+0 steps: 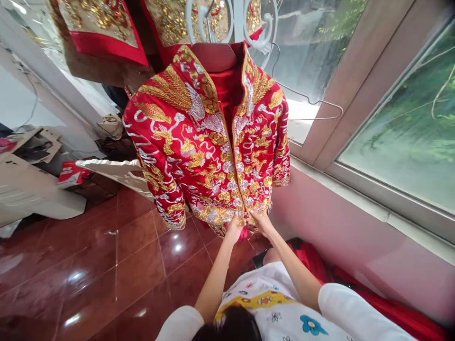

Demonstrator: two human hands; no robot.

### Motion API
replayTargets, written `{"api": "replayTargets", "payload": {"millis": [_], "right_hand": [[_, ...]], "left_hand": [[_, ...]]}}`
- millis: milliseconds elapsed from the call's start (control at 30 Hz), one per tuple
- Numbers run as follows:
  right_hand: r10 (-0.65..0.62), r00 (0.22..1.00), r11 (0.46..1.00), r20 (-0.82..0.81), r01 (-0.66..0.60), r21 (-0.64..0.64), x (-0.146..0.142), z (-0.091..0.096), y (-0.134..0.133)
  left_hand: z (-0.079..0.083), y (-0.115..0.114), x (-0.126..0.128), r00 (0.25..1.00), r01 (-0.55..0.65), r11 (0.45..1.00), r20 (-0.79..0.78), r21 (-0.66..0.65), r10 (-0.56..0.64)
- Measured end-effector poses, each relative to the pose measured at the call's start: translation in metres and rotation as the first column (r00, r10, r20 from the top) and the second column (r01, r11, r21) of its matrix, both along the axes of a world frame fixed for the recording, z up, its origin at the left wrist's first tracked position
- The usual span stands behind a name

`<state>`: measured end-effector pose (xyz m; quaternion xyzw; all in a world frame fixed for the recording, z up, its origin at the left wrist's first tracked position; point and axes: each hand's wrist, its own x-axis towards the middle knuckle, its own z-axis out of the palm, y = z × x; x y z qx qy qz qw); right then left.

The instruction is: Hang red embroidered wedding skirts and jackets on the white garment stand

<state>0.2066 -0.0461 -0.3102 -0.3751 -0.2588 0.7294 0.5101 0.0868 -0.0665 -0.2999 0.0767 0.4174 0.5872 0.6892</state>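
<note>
A red jacket [202, 156] with dense gold and silver embroidery hangs from a dark red hanger [215, 57] in front of me. Its front edges lie close together, with a narrow dark gap running down from the open collar. At the bottom hem, my left hand [235, 226] pinches one front edge, thumb on top and fingers under the cloth. Just to its right, my right hand [261, 222] grips the other front edge in the same way. The two hands almost touch. The fingertips beneath the hem are hidden.
A white scrolled metal stand [238, 21] rises behind the collar. An unused wire hanger [316, 111] hangs at its right, by the window [408, 118]. More embroidered garments [106, 42] hang behind. Red fabric [320, 270] lies along the wall at right; boxes [73, 173] stand at left.
</note>
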Motion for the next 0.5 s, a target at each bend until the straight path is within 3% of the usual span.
{"api": "replayTargets", "payload": {"millis": [133, 500], "right_hand": [[-0.062, 0.997, 0.998, 0.05, 0.06, 0.034, -0.002, 0.003, -0.007], [-0.074, 0.996, 0.992, 0.048, 0.079, -0.101, 0.0, 0.005, -0.007]], "left_hand": [[0.003, -0.005, 0.007, 1.0, -0.01, 0.999, -0.029, 0.036, 0.011], [0.009, -0.007, 0.019, 0.987, -0.087, 0.993, -0.124, 0.083, 0.097]]}}
